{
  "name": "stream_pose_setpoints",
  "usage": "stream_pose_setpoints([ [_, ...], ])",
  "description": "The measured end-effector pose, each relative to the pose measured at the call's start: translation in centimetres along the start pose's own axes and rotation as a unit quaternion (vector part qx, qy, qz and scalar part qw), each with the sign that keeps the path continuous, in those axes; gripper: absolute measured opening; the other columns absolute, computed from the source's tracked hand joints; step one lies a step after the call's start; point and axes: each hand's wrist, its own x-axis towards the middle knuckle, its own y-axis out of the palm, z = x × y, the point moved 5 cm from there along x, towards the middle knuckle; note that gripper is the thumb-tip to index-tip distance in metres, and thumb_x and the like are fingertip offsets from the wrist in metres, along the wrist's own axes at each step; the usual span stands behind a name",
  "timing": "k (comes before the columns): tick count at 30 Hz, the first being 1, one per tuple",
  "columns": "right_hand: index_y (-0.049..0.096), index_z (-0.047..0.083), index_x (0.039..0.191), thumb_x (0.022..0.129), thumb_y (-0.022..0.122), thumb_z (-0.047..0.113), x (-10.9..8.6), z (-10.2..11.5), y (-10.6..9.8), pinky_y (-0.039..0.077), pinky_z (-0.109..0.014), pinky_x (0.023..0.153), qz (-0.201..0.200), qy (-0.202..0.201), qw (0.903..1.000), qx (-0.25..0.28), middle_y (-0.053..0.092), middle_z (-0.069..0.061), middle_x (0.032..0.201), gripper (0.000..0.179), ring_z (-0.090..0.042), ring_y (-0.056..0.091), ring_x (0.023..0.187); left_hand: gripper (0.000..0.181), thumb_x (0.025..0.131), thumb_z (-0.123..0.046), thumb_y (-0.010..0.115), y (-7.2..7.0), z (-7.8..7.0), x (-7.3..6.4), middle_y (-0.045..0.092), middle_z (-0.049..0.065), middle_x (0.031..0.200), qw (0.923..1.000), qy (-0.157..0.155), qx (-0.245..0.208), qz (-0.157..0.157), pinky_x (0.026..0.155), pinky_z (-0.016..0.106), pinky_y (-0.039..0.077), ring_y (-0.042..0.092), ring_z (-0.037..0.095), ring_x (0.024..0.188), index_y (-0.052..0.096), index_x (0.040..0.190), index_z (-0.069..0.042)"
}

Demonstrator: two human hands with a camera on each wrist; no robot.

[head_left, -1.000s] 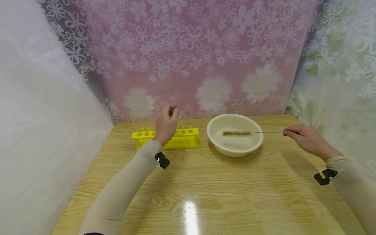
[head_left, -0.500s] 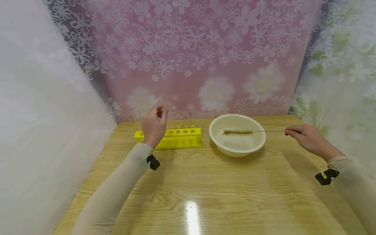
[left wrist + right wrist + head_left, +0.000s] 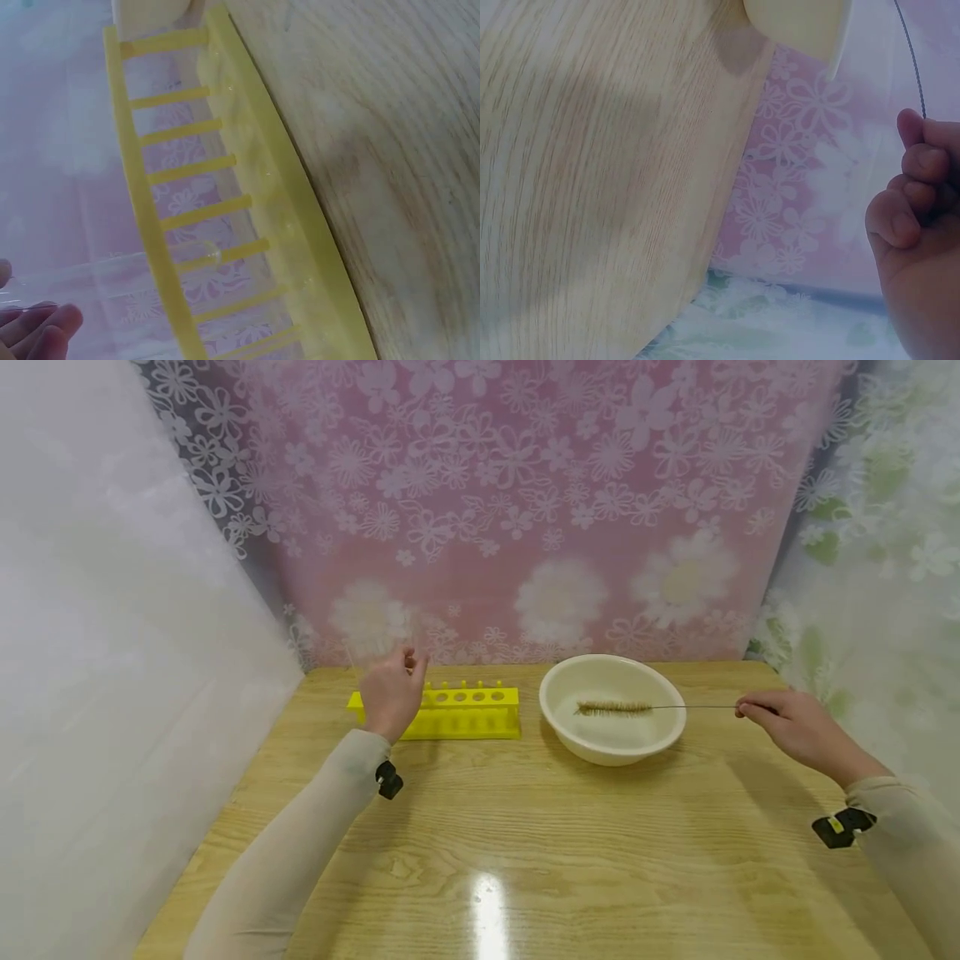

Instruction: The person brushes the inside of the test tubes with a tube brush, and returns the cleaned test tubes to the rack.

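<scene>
My left hand (image 3: 392, 692) is over the left part of a yellow test tube rack (image 3: 461, 727). Between its thumb and fingers it pinches a clear glass test tube (image 3: 112, 271); in the left wrist view the tube's rounded lower end has passed through the rack's top plate. Other clear tubes stand at the rack's left end, partly behind the hand. On the right, my right hand (image 3: 813, 732) grips the thin twisted wire handle (image 3: 913, 64) of a test tube brush (image 3: 615, 708). The brush's tan bristles hang over the white bowl (image 3: 600, 750).
The bowl stands right of the rack on a wood-grain table (image 3: 480, 827). A pink flowered curtain (image 3: 465, 510) hangs behind the table, with pale sheets on both sides. Black cameras (image 3: 390, 779) are strapped to the wrists.
My left hand has moved left along the rack, then down, bringing the test tube into a hole. The right hand keeps the brush over the bowl. The head view has shifted slightly.
</scene>
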Motion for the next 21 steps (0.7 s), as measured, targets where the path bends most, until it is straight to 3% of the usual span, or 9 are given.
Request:
stream_pose_setpoints([
  [6, 0.071, -0.001, 0.116, 0.107, 0.051, 0.016, 0.0, 0.1, 0.3, 0.045, -0.026, 0.06, -0.01, 0.012, 0.9999, 0.003, 0.069, -0.027, 0.113, 0.028, 0.019, 0.048, 0.083, 0.047, 0.105, -0.045, 0.05, 1.0, 0.2, -0.2, 0.077, 0.009, 0.093, 0.998, -0.014, 0.037, 0.05, 0.043, 0.03, 0.045, 0.057, 0.015, 0.046, 0.071, 0.113, -0.004],
  [11, 0.072, -0.001, 0.114, 0.106, 0.052, 0.014, 0.0, 0.3, 0.6, 0.045, -0.026, 0.058, -0.016, 0.004, 0.9999, -0.001, 0.069, -0.029, 0.114, 0.027, 0.019, 0.049, 0.082, 0.043, 0.105, -0.04, 0.054, 1.6, 0.4, -0.6, 0.076, 0.009, 0.085, 0.9957, -0.024, 0.039, 0.081, 0.045, 0.03, 0.047, 0.056, 0.013, 0.045, 0.071, 0.113, -0.002],
  [21, 0.07, -0.003, 0.117, 0.107, 0.05, 0.016, 0.3, 0.2, 1.2, 0.042, -0.027, 0.057, -0.006, 0.006, 0.9999, -0.007, 0.07, -0.028, 0.112, 0.029, 0.011, 0.053, 0.081, 0.041, 0.103, -0.037, 0.057, 2.3, 1.1, -1.3, 0.073, 0.011, 0.079, 0.9934, -0.046, 0.038, 0.098, 0.056, 0.036, 0.057, 0.061, 0.016, 0.049, 0.069, 0.113, 0.001],
])
